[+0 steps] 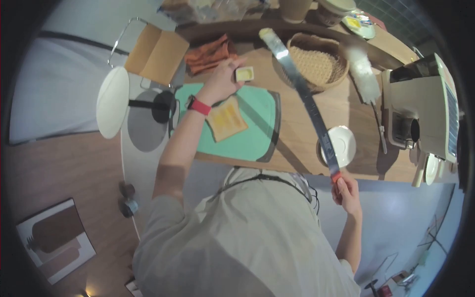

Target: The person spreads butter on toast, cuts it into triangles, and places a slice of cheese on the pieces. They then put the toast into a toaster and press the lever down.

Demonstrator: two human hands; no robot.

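My left hand [223, 80] holds a small square tub [244, 74] with pale yellow contents, above the back edge of a green cutting board [260, 106]. A slice of bread [226, 120] with yellow streaks on top lies on the board, just in front of that hand. My right hand [348, 192], off the table's front edge, is closed round the red end of a long metal blade-like tool [309, 101]. The tool slants up and to the left, and its far tip carries something pale yellow. It passes over the edge of a white saucer [342, 145].
Behind the board lie an orange cloth [210, 53] and a wicker basket [319, 62]. A white brush-like item [363, 76] and a white machine [420, 106] are at the right. At the left are a cardboard box [157, 53] and a white round disc [113, 102].
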